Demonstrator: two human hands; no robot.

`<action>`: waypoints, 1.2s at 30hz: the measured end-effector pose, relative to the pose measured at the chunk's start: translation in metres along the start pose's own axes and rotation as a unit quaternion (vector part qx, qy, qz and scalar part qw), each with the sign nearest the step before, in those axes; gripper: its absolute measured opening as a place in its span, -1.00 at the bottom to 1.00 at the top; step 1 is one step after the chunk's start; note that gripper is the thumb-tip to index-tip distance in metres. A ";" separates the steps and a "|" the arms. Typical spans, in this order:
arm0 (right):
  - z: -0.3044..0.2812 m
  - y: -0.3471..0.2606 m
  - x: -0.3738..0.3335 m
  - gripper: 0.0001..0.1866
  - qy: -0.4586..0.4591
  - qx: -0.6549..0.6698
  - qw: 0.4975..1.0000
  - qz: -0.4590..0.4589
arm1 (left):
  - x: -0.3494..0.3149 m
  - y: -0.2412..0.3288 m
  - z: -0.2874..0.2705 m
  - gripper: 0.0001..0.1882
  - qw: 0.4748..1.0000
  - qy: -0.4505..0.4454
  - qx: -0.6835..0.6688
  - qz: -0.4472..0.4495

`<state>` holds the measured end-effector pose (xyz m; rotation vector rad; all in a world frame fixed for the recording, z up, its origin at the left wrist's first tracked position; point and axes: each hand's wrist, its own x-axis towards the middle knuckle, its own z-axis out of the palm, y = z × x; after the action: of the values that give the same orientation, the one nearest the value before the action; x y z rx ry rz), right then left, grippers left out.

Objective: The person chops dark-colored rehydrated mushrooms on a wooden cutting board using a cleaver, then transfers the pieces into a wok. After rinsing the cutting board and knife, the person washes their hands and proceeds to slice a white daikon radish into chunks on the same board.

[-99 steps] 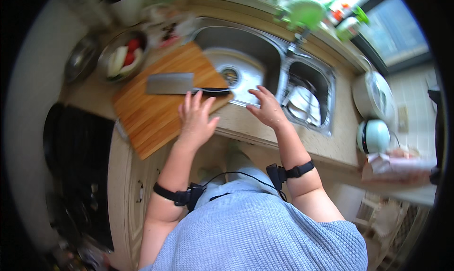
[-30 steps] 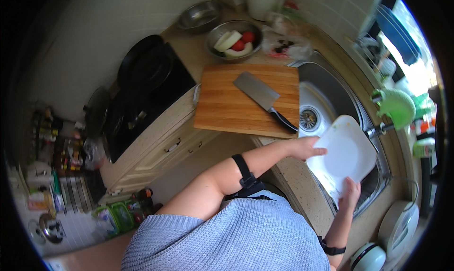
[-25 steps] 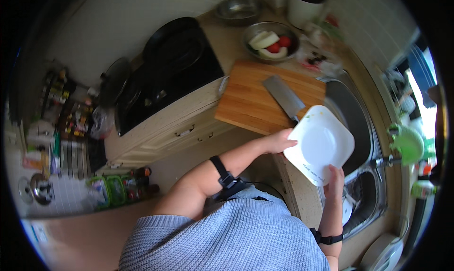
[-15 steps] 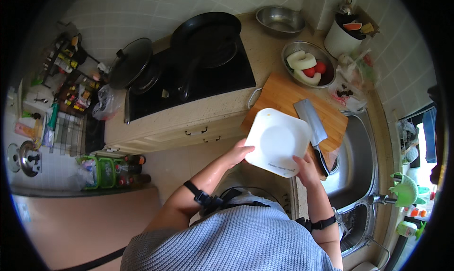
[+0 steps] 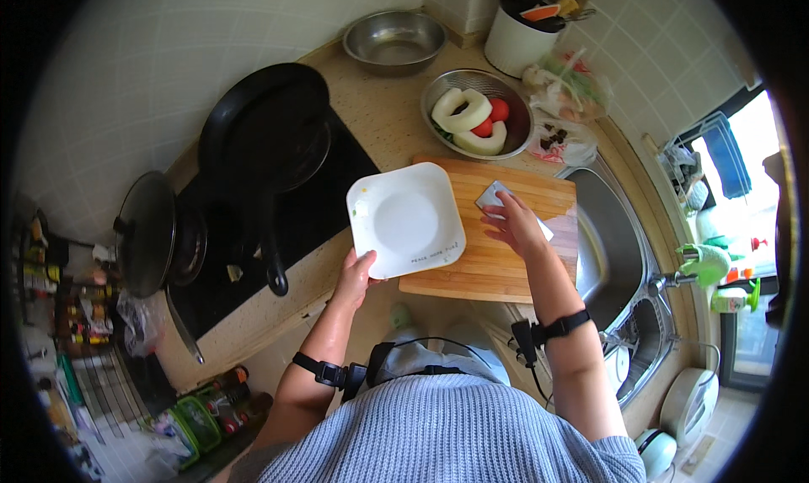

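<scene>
A white square plate [image 5: 406, 215] with rounded corners is held out in my left hand [image 5: 357, 277], gripped at its near left edge with the thumb on the rim. Small yellow-green specks show on its far left corner. My right hand [image 5: 516, 222] reaches over the cleaver [image 5: 491, 193], which lies on the wooden cutting board [image 5: 484, 268]. The fingers of that hand are apart, and the hand and wrist hide most of the blade and the handle. Whether the fingertips touch the blade I cannot tell. Part of the plate overlaps the board's left side from above.
Beyond the board stands a metal bowl [image 5: 521, 138] of pale melon-like rings and red tomatoes; an empty metal basin [image 5: 394, 41] is farther back. A black frying pan [image 5: 253, 121] and a lidded pot [image 5: 145, 230] occupy the stove at left. The sink [image 5: 602, 256] borders the board's right.
My right hand has let go of the plate and moved over the cleaver. The left hand alone keeps the plate. The view has turned toward the right.
</scene>
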<state>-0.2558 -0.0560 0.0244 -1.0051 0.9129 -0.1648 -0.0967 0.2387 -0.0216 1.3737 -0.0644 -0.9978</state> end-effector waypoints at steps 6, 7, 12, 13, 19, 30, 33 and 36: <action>0.012 -0.038 0.089 -0.47 0.020 0.139 0.988 0.057 | 0.022 0.024 0.023 -0.66 0.998 0.055 -0.035 0.014; 0.012 -0.040 0.100 -0.49 0.022 0.122 0.991 0.039 | 0.024 0.026 0.029 -0.66 0.997 0.064 -0.049 0.019; 0.013 -0.057 0.146 -0.57 0.053 0.095 0.994 -0.008 | 0.056 0.044 0.046 -0.68 0.990 0.126 -0.041 0.056; 0.012 -0.063 0.153 -0.57 0.067 0.093 0.993 -0.004 | 0.064 0.049 0.048 -0.68 0.990 0.123 -0.033 0.055; -0.008 -0.091 0.179 -0.60 0.066 0.077 0.995 0.000 | 0.109 0.058 0.065 -0.69 0.989 0.132 -0.062 0.037; -0.033 -0.135 0.141 -0.47 0.048 -0.163 0.984 0.048 | 0.187 0.078 0.070 -0.77 0.989 0.148 -0.026 -0.003; -0.030 -0.161 0.133 -0.39 0.086 -0.351 0.932 -0.037 | 0.198 0.081 0.074 -0.77 0.991 0.134 0.001 -0.021; -0.005 -0.171 0.164 -0.33 0.190 -0.436 0.853 -0.213 | 0.204 0.081 0.077 -0.77 0.988 0.130 0.072 -0.038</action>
<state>-0.1085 -0.2381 0.0616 -2.0848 1.1363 -0.3452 0.0278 0.0422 -0.0361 1.6384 0.1131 -0.8823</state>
